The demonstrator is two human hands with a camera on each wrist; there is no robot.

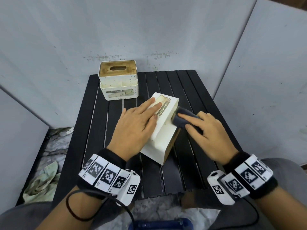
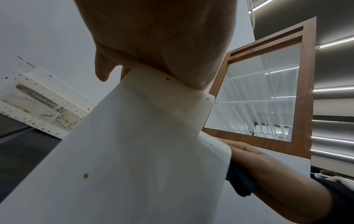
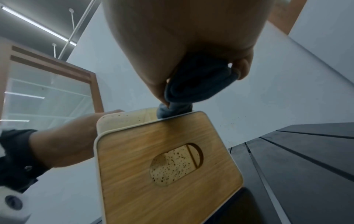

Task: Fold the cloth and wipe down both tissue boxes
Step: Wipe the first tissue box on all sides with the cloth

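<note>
A white tissue box [image 1: 163, 130] lies tipped on its side mid-table, its wooden slotted lid [image 3: 164, 163] facing right. My left hand [image 1: 137, 128] rests flat on its upturned white side [image 2: 134, 151], fingers straight over the label. My right hand [image 1: 204, 131] holds a folded dark grey cloth [image 1: 184, 118] and presses it against the box's upper right edge; in the right wrist view the cloth [image 3: 193, 81] is bunched in the fingers. A second white speckled tissue box [image 1: 118, 80] stands upright at the table's far left corner, also seen as the labelled box [image 2: 44, 103].
The black slatted table [image 1: 191, 83] is hemmed by grey panel walls behind and on both sides. A crumpled pale green cloth [image 1: 41, 181] lies on the floor at the left. A blue object [image 1: 157, 224] sits near my lap.
</note>
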